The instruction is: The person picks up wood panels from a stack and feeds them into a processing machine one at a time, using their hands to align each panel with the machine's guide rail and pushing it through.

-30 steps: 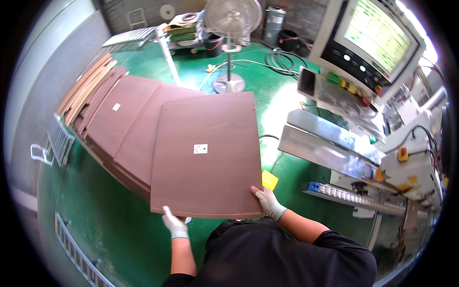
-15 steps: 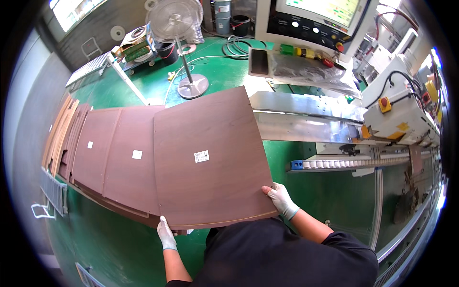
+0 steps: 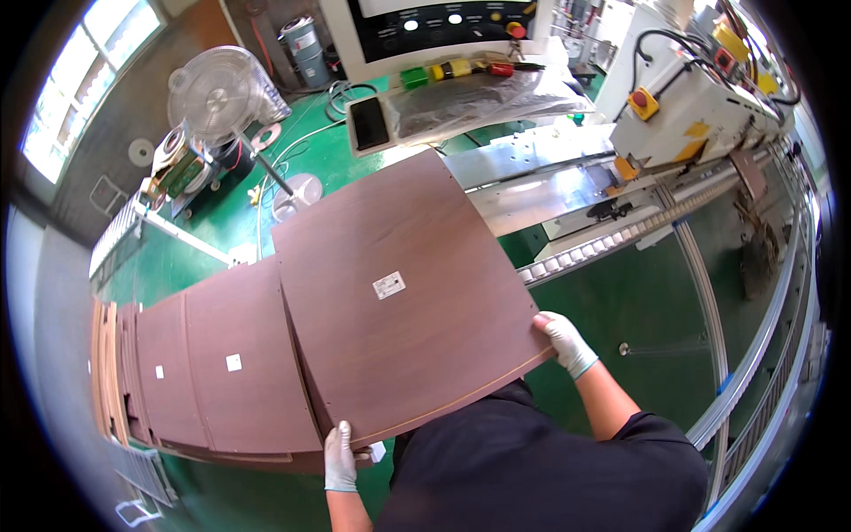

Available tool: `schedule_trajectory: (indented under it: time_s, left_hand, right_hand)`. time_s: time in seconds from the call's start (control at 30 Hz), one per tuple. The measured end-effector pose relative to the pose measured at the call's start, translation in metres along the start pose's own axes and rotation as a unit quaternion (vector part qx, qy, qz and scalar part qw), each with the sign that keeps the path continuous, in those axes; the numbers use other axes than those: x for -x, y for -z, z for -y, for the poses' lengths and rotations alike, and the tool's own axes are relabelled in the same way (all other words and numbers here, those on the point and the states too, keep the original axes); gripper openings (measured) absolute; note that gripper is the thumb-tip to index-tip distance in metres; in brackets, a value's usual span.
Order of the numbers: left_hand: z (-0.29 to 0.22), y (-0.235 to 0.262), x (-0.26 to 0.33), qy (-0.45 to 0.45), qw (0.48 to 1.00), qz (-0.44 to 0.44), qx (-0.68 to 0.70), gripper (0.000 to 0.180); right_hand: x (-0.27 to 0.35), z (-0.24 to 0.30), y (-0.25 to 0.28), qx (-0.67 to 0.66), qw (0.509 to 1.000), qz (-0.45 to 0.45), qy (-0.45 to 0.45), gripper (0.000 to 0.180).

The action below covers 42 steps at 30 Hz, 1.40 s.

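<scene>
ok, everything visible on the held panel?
The brown panel is flat, rectangular and looks wooden, with small holes near edges, a lighter near edge and a white label centrally. It's askew in view. The left hand grips its near left corner, the right hand its near right. It overlaps panels at left; contact is unclear.

Your right hand (image 3: 569, 346) has room over the green floor (image 3: 634, 310) beside it; the held board (image 3: 417, 328) blocks your middle, stacked boards (image 3: 253, 324) your left, a metal ledge (image 3: 536, 202) the front right.
</scene>
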<state>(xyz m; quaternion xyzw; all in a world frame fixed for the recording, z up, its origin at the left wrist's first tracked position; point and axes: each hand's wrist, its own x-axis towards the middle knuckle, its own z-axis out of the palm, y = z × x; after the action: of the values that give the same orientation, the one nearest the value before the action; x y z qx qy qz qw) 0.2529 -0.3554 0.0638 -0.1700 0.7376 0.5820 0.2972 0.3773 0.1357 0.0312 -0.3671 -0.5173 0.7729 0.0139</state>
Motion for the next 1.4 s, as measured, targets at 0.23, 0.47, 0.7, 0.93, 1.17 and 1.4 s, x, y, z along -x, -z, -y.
schedule_trajectory:
  time_s: [0.23, 0.47, 0.7, 0.93, 1.17, 1.4]
  left_hand:
    - [-0.013, -0.099, -0.052, 0.065, 0.952, 0.295, -0.050, 0.053]
    - [-0.042, -0.227, -0.068, -0.001, 0.764, 0.602, -0.232, 0.040]
    - [-0.160, -0.266, -0.042, -0.171, 0.746, 0.628, -0.142, 0.025]
    - [-0.175, -0.244, -0.193, -0.514, 0.709, 0.047, -0.480, 0.056]
    - [-0.197, -0.306, -0.196, -0.563, 0.668, 0.055, -0.484, 0.051]
    - [-0.233, -0.353, -0.237, -0.681, 0.544, 0.212, -0.442, 0.047]
  right_hand:
    - [-0.001, -0.012, 0.050, -0.332, 0.932, -0.137, 0.054, 0.038]
    - [0.000, -0.047, -0.048, -0.461, 0.875, -0.147, 0.011, 0.035]
    - [0.050, -0.083, 0.058, -0.390, 0.880, -0.264, 0.061, 0.046]
    - [0.150, -0.142, 0.075, -0.486, 0.836, -0.254, 0.023, 0.047]
    - [0.158, -0.179, 0.046, -0.575, 0.771, -0.274, 0.007, 0.056]
    - [0.152, -0.169, -0.001, -0.591, 0.759, -0.270, 0.032, 0.054]
